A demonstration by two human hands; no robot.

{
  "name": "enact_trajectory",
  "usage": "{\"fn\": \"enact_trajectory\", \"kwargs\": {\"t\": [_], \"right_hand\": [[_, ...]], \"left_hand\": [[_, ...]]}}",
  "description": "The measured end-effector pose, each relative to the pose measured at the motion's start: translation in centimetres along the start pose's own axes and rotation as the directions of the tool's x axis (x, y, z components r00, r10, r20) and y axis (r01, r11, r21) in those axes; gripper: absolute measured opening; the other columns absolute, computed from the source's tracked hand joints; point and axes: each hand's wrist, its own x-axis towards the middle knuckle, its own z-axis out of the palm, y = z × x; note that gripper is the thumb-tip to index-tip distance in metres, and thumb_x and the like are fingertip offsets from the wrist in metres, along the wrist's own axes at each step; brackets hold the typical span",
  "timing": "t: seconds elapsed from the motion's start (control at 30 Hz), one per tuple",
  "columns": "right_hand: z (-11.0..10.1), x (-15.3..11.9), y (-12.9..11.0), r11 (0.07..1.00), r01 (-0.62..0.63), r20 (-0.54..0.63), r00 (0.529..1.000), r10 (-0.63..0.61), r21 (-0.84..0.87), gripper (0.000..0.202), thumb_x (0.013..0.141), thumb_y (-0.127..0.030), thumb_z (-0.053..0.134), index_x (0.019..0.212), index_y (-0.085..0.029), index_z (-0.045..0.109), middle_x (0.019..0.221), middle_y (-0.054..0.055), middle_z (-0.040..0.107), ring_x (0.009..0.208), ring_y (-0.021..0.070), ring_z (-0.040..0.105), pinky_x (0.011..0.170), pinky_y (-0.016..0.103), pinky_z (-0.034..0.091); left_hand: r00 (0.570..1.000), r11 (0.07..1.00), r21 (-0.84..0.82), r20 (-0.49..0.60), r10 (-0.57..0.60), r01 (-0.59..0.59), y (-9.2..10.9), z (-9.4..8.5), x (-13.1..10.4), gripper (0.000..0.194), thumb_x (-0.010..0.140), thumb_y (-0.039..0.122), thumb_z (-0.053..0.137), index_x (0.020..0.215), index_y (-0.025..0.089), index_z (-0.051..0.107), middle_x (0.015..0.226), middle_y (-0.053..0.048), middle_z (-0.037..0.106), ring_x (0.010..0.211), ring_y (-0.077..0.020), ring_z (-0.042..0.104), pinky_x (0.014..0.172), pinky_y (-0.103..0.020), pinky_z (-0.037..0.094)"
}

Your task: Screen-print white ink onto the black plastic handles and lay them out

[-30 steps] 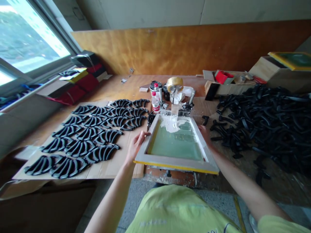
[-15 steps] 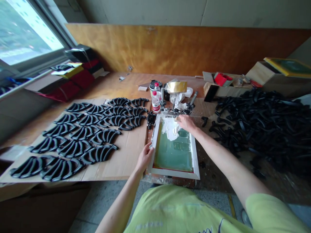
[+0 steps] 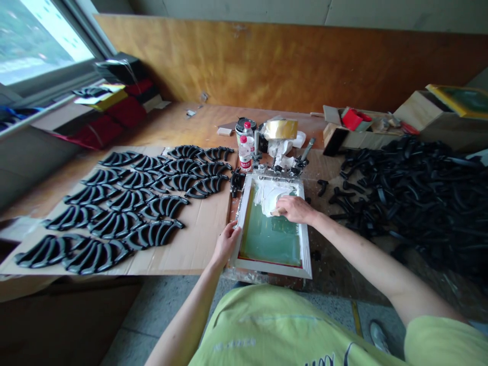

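Observation:
A screen printing frame (image 3: 307,254) with a white border and green mesh lies in front of me, its far end at metal clamps (image 3: 280,172). White ink (image 3: 268,194) is smeared thickly over the mesh's far part. My left hand (image 3: 227,240) grips the frame's left side with bent fingers. Over the mesh, my right hand (image 3: 295,208) is closed on a small squeegee (image 3: 275,212), mostly hidden under the fingers; its pale edge touches the near side of the ink.
Rows of curved black plastic parts (image 3: 114,218) lie on cardboard (image 3: 206,244) at left. A heap of similar parts (image 3: 419,193) covers the right side. Behind the frame stand red-capped bottles (image 3: 245,157) and a roll of yellow tape (image 3: 282,129). An open carton (image 3: 356,139) sits at back right.
My right hand has drawn the squeegee toward me from the mesh's far end, and the white ink reaches slightly nearer. My left hand stays on the frame. The camera view has shifted slightly.

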Motion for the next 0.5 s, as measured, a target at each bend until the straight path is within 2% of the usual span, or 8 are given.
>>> {"fn": "enact_trajectory", "kwargs": {"t": [0.1, 0.2, 0.3, 0.37, 0.43, 0.5], "right_hand": [[0.6, 0.6, 0.1, 0.998, -0.065, -0.138, 0.989, 0.060, -0.028, 0.020, 0.085, -0.008, 0.050, 0.089, -0.016, 0.067, 0.097, 0.009, 0.064, 0.100, 0.0221, 0.054, 0.088, 0.031, 0.044], [2.1, -0.2, -0.2, 0.996, 0.030, -0.191, 0.980, -0.045, -0.079, 0.023, 0.083, -0.004, 0.050, 0.094, -0.014, 0.068, 0.101, 0.012, 0.064, 0.105, 0.0248, 0.054, 0.089, 0.033, 0.046], [2.4, -0.8, 0.0, 0.993, 0.101, -0.217, 0.970, -0.112, -0.064, 0.016, 0.087, -0.010, 0.055, 0.093, -0.016, 0.068, 0.097, 0.009, 0.065, 0.099, 0.0232, 0.057, 0.087, 0.031, 0.048], [1.3, 0.4, 0.4, 0.999, 0.045, -0.265, 0.963, -0.051, -0.028, 0.012, 0.089, -0.018, 0.061, 0.099, -0.019, 0.068, 0.099, 0.006, 0.067, 0.096, 0.0212, 0.060, 0.085, 0.030, 0.048], [-0.7, 2.5, 1.0, 0.998, -0.068, -0.302, 0.951, 0.062, -0.007, 0.032, 0.087, -0.024, 0.067, 0.119, -0.022, 0.063, 0.105, 0.005, 0.068, 0.095, 0.0198, 0.061, 0.085, 0.029, 0.049], [-3.1, 4.3, 1.9, 0.980, -0.198, -0.322, 0.928, 0.185, -0.006, 0.058, 0.085, -0.028, 0.071, 0.140, -0.027, 0.050, 0.112, 0.005, 0.067, 0.092, 0.0192, 0.061, 0.081, 0.030, 0.049]], "left_hand": [[1.000, 0.999, -0.046, 0.012, -0.002, 0.002, 0.1, 0.0, -0.1, 0.060, 0.083, 0.057, 0.055, 0.128, 0.018, 0.059, 0.091, -0.004, 0.069, 0.078, -0.0172, 0.062, 0.066, -0.025, 0.047], [1.000, 0.996, -0.086, 0.021, -0.016, 0.018, 0.0, 0.0, 0.0, 0.067, 0.080, 0.060, 0.058, 0.130, 0.015, 0.057, 0.088, -0.005, 0.068, 0.076, -0.0180, 0.062, 0.064, -0.025, 0.046], [1.000, 0.992, -0.124, 0.025, -0.016, 0.019, 0.4, -0.2, -0.2, 0.068, 0.079, 0.060, 0.060, 0.129, 0.014, 0.057, 0.086, -0.006, 0.068, 0.075, -0.0184, 0.062, 0.063, -0.026, 0.047], [0.999, 0.986, -0.163, 0.049, -0.014, 0.022, 1.5, -0.5, -0.6, 0.068, 0.078, 0.058, 0.063, 0.130, 0.014, 0.056, 0.081, -0.005, 0.067, 0.070, -0.0185, 0.061, 0.060, -0.027, 0.046], [0.996, 0.975, -0.219, 0.083, -0.019, 0.037, 3.4, -1.2, -1.4, 0.068, 0.077, 0.054, 0.067, 0.132, 0.015, 0.054, 0.076, -0.004, 0.066, 0.064, -0.0186, 0.061, 0.056, -0.027, 0.045], [0.996, 0.962, -0.272, 0.087, 0.010, 0.014, 5.8, -2.1, -2.2, 0.065, 0.077, 0.051, 0.070, 0.130, 0.017, 0.057, 0.075, -0.004, 0.066, 0.061, -0.0187, 0.061, 0.053, -0.027, 0.044]]}}
